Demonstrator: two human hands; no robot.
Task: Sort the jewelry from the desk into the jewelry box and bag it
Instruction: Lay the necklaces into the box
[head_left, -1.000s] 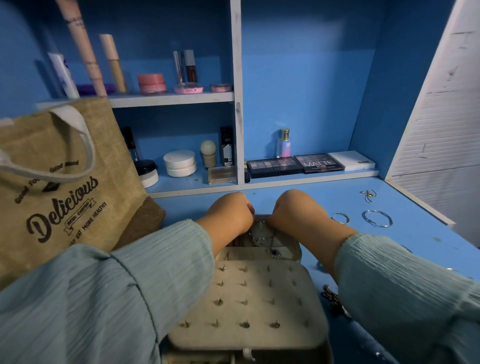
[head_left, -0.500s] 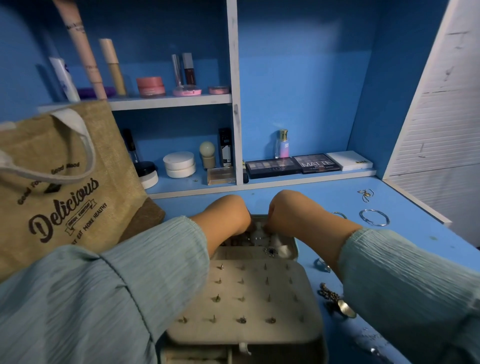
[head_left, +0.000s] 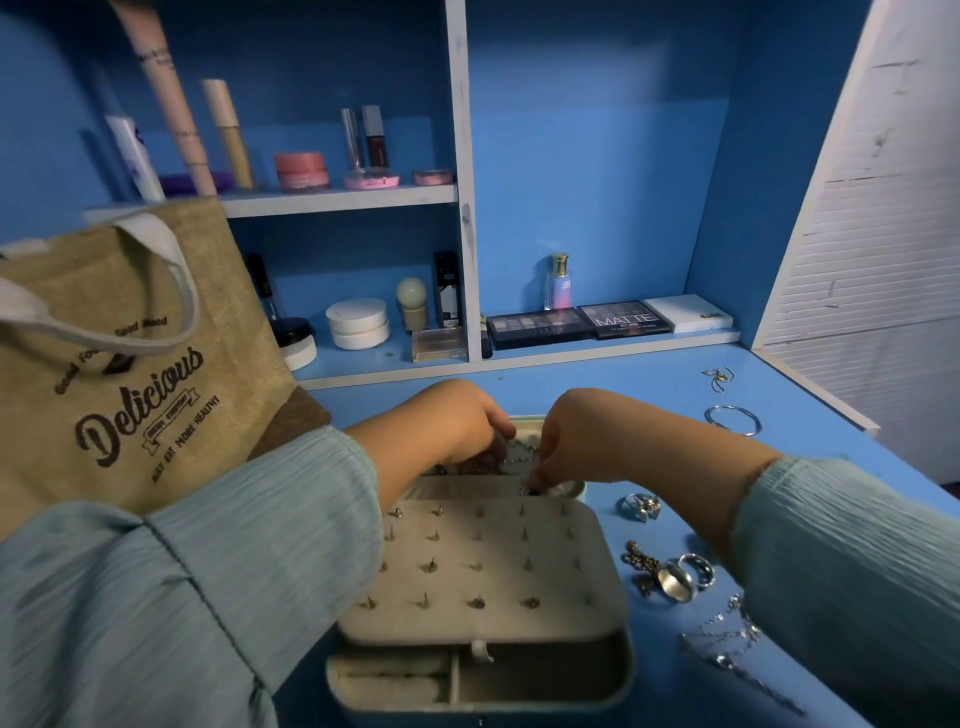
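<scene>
Head view, left hand (head_left: 447, 426) and right hand (head_left: 576, 441) grips pinching necklace (head_left: 511, 457) over jewelry box (head_left: 483, 571) far end

The blue surface (head_left: 649, 384) carries an open jewelry box (head_left: 483, 670) near the front middle and a burlap bag (head_left: 119, 364) standing at the left. To the right of the box lie a flower-shaped ring (head_left: 640, 506), a chain with rings (head_left: 670, 574) and a thin silver necklace (head_left: 727, 642). Farther back on the right lie a bangle (head_left: 732, 420) and a small gold piece (head_left: 718, 376).
</scene>
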